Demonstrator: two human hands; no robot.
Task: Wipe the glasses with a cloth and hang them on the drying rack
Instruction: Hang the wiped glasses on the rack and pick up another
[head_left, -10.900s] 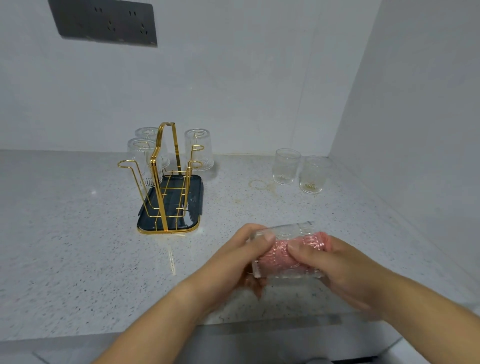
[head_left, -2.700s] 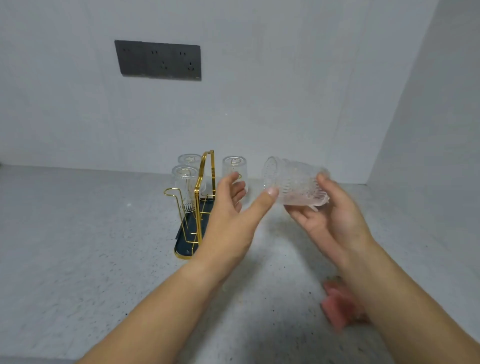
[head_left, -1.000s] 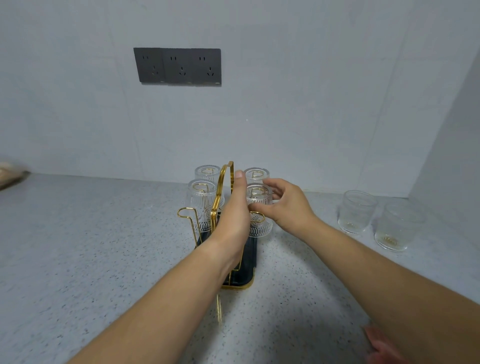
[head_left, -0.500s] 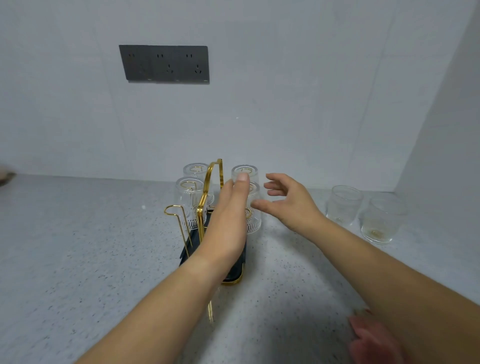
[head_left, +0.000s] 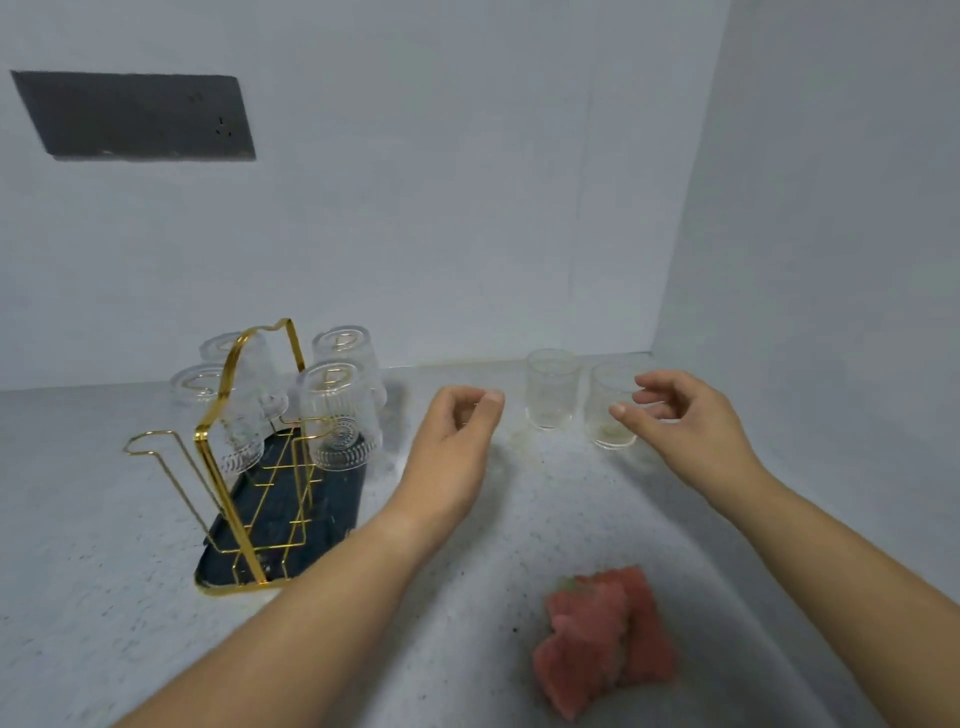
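Right hand (head_left: 691, 431) is held loosely curled and empty, just beside the nearest glass (head_left: 602, 395); left hand (head_left: 452, 441) is empty too. Cloth (head_left: 602, 639) is seen beneath the right wrist, rack (head_left: 249, 467) to the left hand's left. It should be gripped round its wall, the second glass (head_left: 550, 389) not knocked.

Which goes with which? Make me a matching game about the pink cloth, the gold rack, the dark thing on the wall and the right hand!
Things:
1. pink cloth
2. drying rack
3. socket panel
4. right hand

Places or states:
A. on the wall
B. crumpled on the counter, nearest the camera
C. holds four upside-down glasses
D. empty, by two upright glasses

Pairs: 1-B, 2-C, 3-A, 4-D.
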